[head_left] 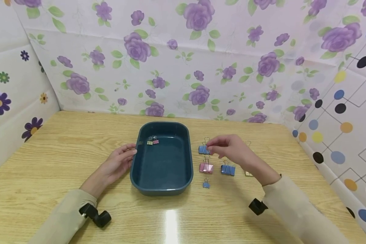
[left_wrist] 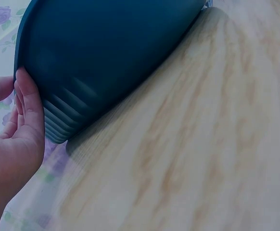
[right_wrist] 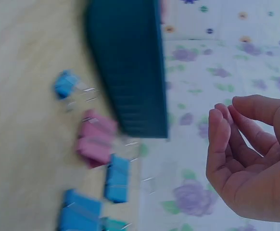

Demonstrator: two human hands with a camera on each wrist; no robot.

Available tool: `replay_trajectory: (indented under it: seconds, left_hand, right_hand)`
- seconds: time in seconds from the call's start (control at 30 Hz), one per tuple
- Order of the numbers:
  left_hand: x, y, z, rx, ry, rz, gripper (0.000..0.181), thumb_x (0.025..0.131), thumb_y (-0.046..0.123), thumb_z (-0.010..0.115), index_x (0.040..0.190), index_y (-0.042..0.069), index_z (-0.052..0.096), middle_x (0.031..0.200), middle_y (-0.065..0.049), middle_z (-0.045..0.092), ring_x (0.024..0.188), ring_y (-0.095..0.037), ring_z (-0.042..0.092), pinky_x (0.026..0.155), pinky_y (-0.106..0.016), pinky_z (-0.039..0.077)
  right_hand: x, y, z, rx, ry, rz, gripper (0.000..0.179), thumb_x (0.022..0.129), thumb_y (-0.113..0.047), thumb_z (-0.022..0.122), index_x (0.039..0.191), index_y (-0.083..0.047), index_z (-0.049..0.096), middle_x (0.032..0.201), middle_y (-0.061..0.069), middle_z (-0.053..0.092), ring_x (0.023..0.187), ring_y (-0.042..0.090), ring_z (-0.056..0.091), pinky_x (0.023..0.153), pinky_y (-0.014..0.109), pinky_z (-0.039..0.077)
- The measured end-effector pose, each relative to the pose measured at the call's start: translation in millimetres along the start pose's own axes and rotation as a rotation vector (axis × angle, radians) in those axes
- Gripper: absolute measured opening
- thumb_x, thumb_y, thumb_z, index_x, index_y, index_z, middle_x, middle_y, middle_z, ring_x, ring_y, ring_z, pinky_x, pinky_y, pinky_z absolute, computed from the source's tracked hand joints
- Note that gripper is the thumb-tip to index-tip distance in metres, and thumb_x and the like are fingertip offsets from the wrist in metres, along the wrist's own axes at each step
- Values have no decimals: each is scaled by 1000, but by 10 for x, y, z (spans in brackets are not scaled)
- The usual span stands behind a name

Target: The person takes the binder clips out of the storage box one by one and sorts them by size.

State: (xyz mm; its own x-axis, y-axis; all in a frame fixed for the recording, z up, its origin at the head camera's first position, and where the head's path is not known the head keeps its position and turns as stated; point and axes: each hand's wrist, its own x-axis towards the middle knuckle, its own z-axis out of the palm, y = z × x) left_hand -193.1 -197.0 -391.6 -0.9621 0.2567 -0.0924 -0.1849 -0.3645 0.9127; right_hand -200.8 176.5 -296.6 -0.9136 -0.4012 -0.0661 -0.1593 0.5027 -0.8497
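A dark teal plastic tray (head_left: 161,176) sits on the table, with a small yellow binder clip (head_left: 149,142) and a small pink binder clip (head_left: 156,141) inside near its far left. My left hand (head_left: 119,164) grips the tray's left rim between thumb and fingers. Over a blue binder clip (head_left: 202,149) to the right of the tray hovers my right hand (head_left: 231,150), fingers bent toward the thumb. Nothing shows between those fingertips in the right wrist view. Nearer me lie a pink binder clip (head_left: 206,168), another blue binder clip (head_left: 228,170) and a tiny blue binder clip (head_left: 206,185).
A yellow binder clip (head_left: 248,174) is partly covered by my right forearm, and a wire handle (head_left: 248,143) pokes out behind it. Wood-grain table (head_left: 116,210) surrounds the tray. Flowered cloth (head_left: 170,67) hangs behind, with patterned cloth at both sides.
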Motion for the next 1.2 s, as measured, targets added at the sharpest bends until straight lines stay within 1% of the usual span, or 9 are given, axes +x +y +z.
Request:
replay_trajectory:
  seconds: [0.1,0.2,0.37,0.57,0.73,0.83,1.0,1.07,1.2]
  left_hand:
    - [0,-1,-4,7,-1,3,24,100,6,50,121,-2,41,103,-4,60,90,-12,59,77,-22,50]
    - [3,-3,-3,15,-1,3,22,100,6,50,120,-1,41,103,-4,60,90,-11,59,77,-22,50]
    - [2,-2,-4,23,5,1,23,100,6,50,120,0,41,103,-4,60,90,-11,59,78,-22,50]
    - [-2,-1,-3,30,3,9,24,101,7,50,121,-1,40,104,-4,60,91,-11,59,78,-22,50]
    - [2,-6,4,35,3,6,21,101,7,50,119,1,43,104,-3,60,91,-11,59,79,-22,50]
    - [3,-4,4,31,5,3,22,100,6,50,120,1,42,104,-3,60,91,-11,59,79,-23,50]
    - [-1,5,2,18,5,-2,25,100,6,50,122,-2,40,104,-4,60,92,-11,59,79,-23,50]
    - [-6,9,5,18,9,-3,27,100,6,50,123,-3,39,104,-4,60,91,-11,59,78,-22,50]
    - [-2,6,9,28,7,-1,28,101,6,49,124,-4,38,104,-4,60,91,-11,59,79,-22,50]
  right_hand:
    - [58,-106,-15,11,2,-22,27,95,-18,63,118,-2,65,107,8,69,93,21,64,76,34,52]
    - [124,-208,-17,19,-15,-43,28,96,-18,62,119,-4,64,109,9,69,95,21,65,75,35,52]
    - [236,-418,3,17,-44,-75,27,97,-20,61,119,-6,64,110,8,68,96,21,65,80,38,53]
    - [431,-653,59,36,-25,-116,26,96,-24,62,117,-9,65,110,6,68,100,24,63,84,41,52]
    - [633,-803,142,70,0,-128,28,95,-25,64,118,-8,65,112,7,67,99,21,64,86,42,51]
    - [760,-861,204,94,19,-132,28,95,-23,64,118,-7,65,112,6,67,99,19,63,87,40,51]
    - [975,-897,320,161,39,-114,27,95,-21,64,117,-6,66,112,7,66,101,22,62,87,37,51]
    - [1068,-884,378,205,39,-108,28,95,-20,64,118,-4,65,114,10,65,103,24,62,88,38,51]
    - [1231,-802,506,291,19,-70,29,93,-17,66,118,-2,64,117,14,64,105,27,62,91,39,50]
